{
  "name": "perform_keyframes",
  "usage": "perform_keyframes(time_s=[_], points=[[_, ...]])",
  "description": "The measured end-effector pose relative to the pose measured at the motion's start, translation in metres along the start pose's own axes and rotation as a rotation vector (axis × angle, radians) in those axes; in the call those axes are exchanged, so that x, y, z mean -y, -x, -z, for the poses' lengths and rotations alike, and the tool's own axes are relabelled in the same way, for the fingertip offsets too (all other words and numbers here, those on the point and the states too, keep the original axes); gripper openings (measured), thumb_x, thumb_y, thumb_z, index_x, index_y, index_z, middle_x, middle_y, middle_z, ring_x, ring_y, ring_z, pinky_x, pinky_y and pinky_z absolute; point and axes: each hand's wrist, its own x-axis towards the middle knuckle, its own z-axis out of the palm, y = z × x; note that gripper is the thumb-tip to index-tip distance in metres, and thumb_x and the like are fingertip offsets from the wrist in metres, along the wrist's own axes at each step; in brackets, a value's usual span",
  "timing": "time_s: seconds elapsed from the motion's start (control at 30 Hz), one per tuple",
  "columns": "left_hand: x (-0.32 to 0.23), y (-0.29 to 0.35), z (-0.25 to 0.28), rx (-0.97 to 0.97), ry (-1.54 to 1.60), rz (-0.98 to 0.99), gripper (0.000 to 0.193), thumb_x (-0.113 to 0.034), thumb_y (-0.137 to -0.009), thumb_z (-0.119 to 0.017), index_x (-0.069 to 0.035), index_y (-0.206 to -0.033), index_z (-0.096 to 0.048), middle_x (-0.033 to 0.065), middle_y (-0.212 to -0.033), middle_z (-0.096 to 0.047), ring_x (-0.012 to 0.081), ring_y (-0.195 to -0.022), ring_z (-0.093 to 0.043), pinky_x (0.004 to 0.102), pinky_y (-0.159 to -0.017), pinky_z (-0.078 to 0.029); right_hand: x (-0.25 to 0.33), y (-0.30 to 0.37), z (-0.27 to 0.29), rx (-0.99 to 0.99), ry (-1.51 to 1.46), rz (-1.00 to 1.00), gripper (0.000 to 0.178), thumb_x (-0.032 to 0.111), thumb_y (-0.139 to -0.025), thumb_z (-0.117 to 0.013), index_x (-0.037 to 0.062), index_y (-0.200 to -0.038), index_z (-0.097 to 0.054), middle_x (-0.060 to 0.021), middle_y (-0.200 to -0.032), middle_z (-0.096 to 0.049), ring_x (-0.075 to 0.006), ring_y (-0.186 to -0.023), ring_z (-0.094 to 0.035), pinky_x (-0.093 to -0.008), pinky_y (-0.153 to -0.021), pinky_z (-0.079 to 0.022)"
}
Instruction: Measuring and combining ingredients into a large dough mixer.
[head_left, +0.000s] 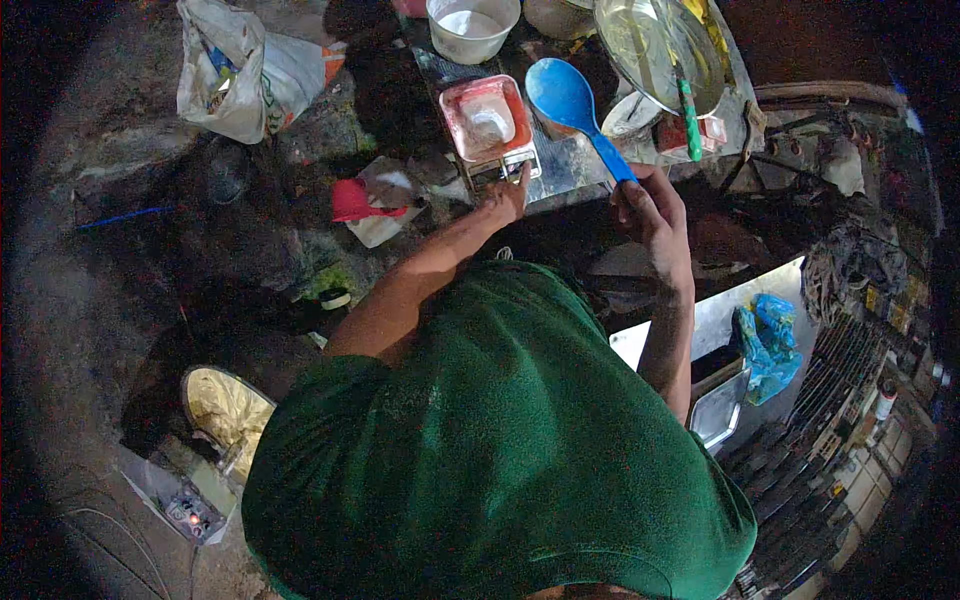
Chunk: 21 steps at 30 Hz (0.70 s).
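Note:
My right hand [655,205] grips the handle of a large blue spoon [562,95], its bowl tilted up over the table. With one finger stretched out, my left hand [508,200] touches the front panel of a small digital scale [521,164]; it holds nothing. On that scale rests a red square tub [485,118] with white powder inside, hiding most of the weighing plate. Just behind stands a white bucket [474,30] with pale contents.
A large metal basin [665,50] with yellowish residue and a green-handled tool [689,120] fills the table's right. A white plastic bag [232,75] and a red scoop [362,201] lie to the left. Blue plastic [770,350] sits right of my body.

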Motion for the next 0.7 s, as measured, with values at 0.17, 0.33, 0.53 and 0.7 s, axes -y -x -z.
perform_keyframes(time_s=[0.17,0.33,0.53,0.7], points=[[-0.021,-0.024,0.045,0.228,0.034,0.043,0.081,-0.021,-0.077,-0.057,0.008,-0.143,-0.02,0.0135,-0.069,-0.064,0.0262,-0.059,-0.062,0.0509,-0.047,-0.045,-0.004,-0.002,0.014,-0.058,0.056,0.005,0.017,0.019,-0.095,-0.053,0.0038,-0.103,-0.057,-0.0025,-0.085,-0.06,-0.0099,-0.073,-0.05,-0.0242,-0.068,-0.04],[-0.009,-0.002,0.014,0.119,-0.085,0.075,0.083,-0.021,-0.077,-0.058,0.008,-0.144,-0.017,0.0137,-0.069,-0.064,0.0271,-0.059,-0.062,0.0538,-0.05,-0.046,0.008,-0.021,-0.003,0.024,-0.003,-0.005,0.017,0.02,-0.095,-0.054,0.0039,-0.1,-0.057,-0.0025,-0.086,-0.061,-0.0107,-0.076,-0.052,-0.0253,-0.069,-0.041],[-0.024,-0.016,0.022,0.162,-0.086,-0.026,0.077,-0.019,-0.075,-0.057,0.007,-0.141,-0.028,0.0123,-0.063,-0.061,0.0193,-0.05,-0.055,0.0492,-0.044,-0.043,-0.002,-0.02,0.01,-0.06,-0.047,0.024,0.019,0.02,-0.095,-0.055,0.0033,-0.103,-0.056,-0.0028,-0.088,-0.062,-0.0106,-0.077,-0.053,-0.0247,-0.069,-0.041],[-0.019,0.014,-0.034,0.501,-1.182,-0.532,0.067,-0.012,-0.069,-0.057,0.005,-0.133,-0.046,0.0067,-0.051,-0.051,0.0132,-0.04,-0.044,0.0392,-0.035,-0.034,0.001,-0.026,0.002,0.006,0.023,-0.006,0.02,0.021,-0.095,-0.053,0.0048,-0.107,-0.057,-0.0019,-0.089,-0.062,-0.0103,-0.078,-0.052,-0.0253,-0.07,-0.041]])
